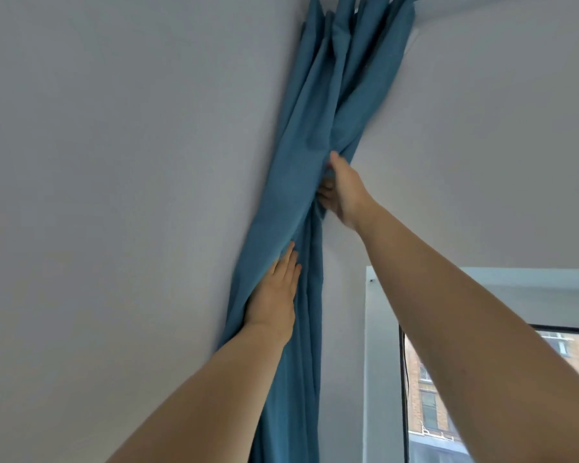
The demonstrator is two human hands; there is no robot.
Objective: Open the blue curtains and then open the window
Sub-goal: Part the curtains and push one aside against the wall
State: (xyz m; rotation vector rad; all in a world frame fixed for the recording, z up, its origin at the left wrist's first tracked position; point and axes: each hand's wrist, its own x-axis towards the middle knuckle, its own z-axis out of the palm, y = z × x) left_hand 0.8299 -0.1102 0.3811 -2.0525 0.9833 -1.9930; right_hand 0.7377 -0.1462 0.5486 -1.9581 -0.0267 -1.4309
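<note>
Against the wall (114,162), up towards the corner of the room, the curtain (301,168) hangs gathered into one thick blue bundle of folds that narrows where the hands meet it and fans out again above. Both bare arms reach up to it from below.

The left hand (274,295) lies flat on the cloth, its fingers (290,259) straight and close together, tips pointing up along the folds. Fabric runs on under the palm and past the wrist, down to the bottom edge of the view. Just to the left of these fingers the bundle's edge meets the bare wall.

Higher up, the right hand (343,192) grips the bundle from its right side. The thumb lies along the front of the cloth, and the fingers (325,192) curl in around the folds, their tips lost in the fabric. Above this grip the folds spread and climb to the top of the view; below it they drop as narrow pleats between the two hands.

Paint on the wall is a plain pale grey, matt and even, and the same tone carries across the surface to the right of the right-hand fingers. Well below and to the right of them, under the right forearm, sits the window (425,406), uncovered: a white recess with a dark frame round the pane. Whether it is open cannot be told. Through the glass a tan brick building (569,349) with rows of windows shows in daylight.
</note>
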